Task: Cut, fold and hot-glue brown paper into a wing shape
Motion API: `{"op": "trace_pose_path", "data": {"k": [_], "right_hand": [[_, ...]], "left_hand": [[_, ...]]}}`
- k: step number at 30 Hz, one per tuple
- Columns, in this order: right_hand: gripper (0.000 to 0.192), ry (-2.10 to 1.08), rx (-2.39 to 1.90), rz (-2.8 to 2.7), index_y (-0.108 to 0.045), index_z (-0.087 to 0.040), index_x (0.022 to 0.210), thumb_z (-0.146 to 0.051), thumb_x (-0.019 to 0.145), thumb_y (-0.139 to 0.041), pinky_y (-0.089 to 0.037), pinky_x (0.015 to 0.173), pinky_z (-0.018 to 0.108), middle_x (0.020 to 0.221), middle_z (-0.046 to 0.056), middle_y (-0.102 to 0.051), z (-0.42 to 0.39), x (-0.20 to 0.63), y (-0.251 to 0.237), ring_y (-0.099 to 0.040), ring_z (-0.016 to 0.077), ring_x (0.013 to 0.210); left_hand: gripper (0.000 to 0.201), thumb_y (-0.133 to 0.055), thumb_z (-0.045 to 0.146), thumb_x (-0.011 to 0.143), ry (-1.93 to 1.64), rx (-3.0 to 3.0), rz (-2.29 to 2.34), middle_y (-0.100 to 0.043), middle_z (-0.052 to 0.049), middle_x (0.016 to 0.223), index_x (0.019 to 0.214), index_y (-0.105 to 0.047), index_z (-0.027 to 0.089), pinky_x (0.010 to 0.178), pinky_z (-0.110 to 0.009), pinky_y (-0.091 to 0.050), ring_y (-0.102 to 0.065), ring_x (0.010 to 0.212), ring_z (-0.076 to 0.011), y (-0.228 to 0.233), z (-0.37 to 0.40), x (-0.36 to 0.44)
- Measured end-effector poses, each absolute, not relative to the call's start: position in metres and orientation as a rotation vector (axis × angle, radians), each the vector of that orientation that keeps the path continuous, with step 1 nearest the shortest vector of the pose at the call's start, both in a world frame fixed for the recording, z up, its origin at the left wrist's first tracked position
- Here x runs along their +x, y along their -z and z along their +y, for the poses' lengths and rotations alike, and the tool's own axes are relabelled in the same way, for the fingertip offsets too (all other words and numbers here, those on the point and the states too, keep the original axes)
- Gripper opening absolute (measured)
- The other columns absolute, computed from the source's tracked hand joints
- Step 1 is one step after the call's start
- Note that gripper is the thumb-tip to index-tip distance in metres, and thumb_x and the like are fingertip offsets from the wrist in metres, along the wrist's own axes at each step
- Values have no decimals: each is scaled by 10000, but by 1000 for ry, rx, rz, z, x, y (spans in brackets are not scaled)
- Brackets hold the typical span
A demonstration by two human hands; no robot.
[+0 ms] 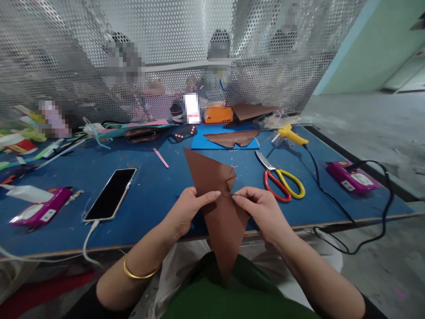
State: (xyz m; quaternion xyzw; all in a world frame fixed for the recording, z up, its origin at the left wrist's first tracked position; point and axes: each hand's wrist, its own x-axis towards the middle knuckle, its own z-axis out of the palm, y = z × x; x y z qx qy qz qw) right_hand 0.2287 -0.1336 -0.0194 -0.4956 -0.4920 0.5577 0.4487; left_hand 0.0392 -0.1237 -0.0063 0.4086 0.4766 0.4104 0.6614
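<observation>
Head view. The folded brown paper (pixel 217 195) is held in mid-air above the near edge of the blue worktable (pixel 149 195), its long point hanging toward the person's lap, so that both faces stay reachable. The left hand (pixel 187 208) pinches the sheet's left edge, forefinger extended across the face to steady the layers; the right hand (pixel 257 206) pinches the opposite edge at a small folded flap, fingertips nearly meeting the left's. Both hands are thus closed on the paper. The red-and-yellow scissors (pixel 282 179) and yellow glue gun (pixel 290 135) lie to the right, within reach; a smartphone (pixel 111 193) lies charging at left. More brown paper pieces (pixel 232 138) rest on a blue sheet behind.
</observation>
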Motion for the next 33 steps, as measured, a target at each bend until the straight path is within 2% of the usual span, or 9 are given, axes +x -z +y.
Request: {"op": "trace_pose_path", "data": {"k": [4,7,13,27,33], "right_hand": [[204,-1337,-1210,-1262,-671,-193,683,-388,732,-703,-412,630,276,671,-9,-619,-129,228,18,-526,137,666],[191,-1329,-1205,-1260,-683,-196,714,-384,736,-702,-422,650,278,698,-7,-635,-125,225,17,-541,141,686],[263,-1321,-1209,-1225,-664,-185,686,-440,739,-701,-431,613,277,668,5,-648,-122,216,19,-541,134,628],[148,-1075,-1223,-1309,-692,-202,697,-336,758,-673,-432,585,266,650,-6,-654,-137,204,19,-530,135,613],[185,-1123,-1201,-1301,-733,-207,808,-374,792,-655,-494,666,292,782,24,-729,-139,205,16,-620,165,715]], "left_hand": [[383,-890,304,591,-1020,766,1105,-784,-95,947,924,-785,146,782,-280,-528,-699,862,-214,9,-127,49],[355,-879,312,605,-1098,719,1128,-785,-83,891,904,-784,145,776,-266,-529,-697,844,-198,11,-131,54],[345,-873,321,610,-1231,643,1149,-783,-74,909,892,-774,149,767,-257,-538,-697,819,-176,12,-136,58],[330,-893,273,552,-1283,612,1182,-782,-91,938,835,-784,142,728,-274,-556,-697,798,-194,16,-138,57],[320,-875,301,587,-1294,617,1174,-781,-73,934,850,-769,153,734,-258,-550,-692,790,-176,16,-141,53]]}}
